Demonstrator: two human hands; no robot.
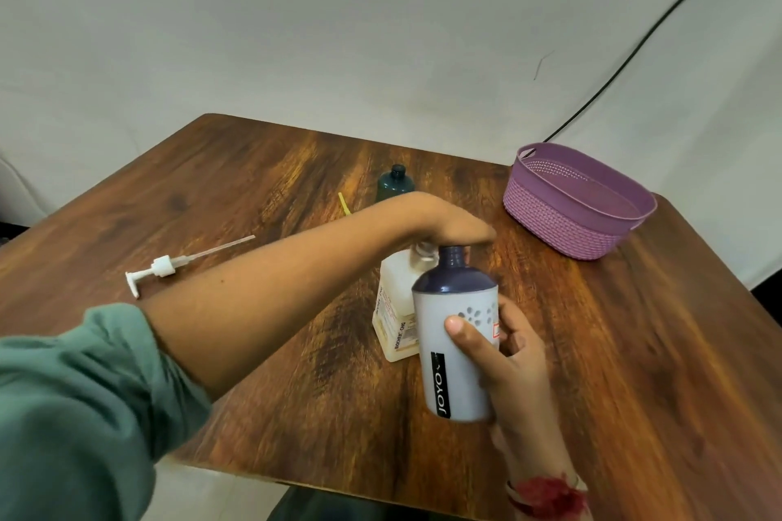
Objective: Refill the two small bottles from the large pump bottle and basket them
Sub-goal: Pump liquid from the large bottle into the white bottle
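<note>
On my feed the right hand (508,355) gripped the grey bottle (452,347), thumb across its front and fingers curled round its right side. That bottle had a dark blue shoulder and an uncapped neck, carried the word JOYO down its label, and was held clear of the desk (634,351), leaning slightly, over the middle of the near half. Directly behind it the large cream bottle (395,309) stood near the desk's centre, its pump gone from the top.

The left hand (448,222) reached across from the left edge and was bent down over the top of the large bottle. The grey bottle's neck hid its fingers, so I could not tell whether it was gripping anything. A green sleeve (84,393) was pushed up that arm.

The white pump (163,266), with its long dip tube, lay flat toward the left edge. A small dark green bottle (395,184) stood uncapped toward the far edge, partly behind the left wrist, with a thin yellow strip (345,204) lying just beside it. The purple basket (563,220) sat at the far right corner.
</note>
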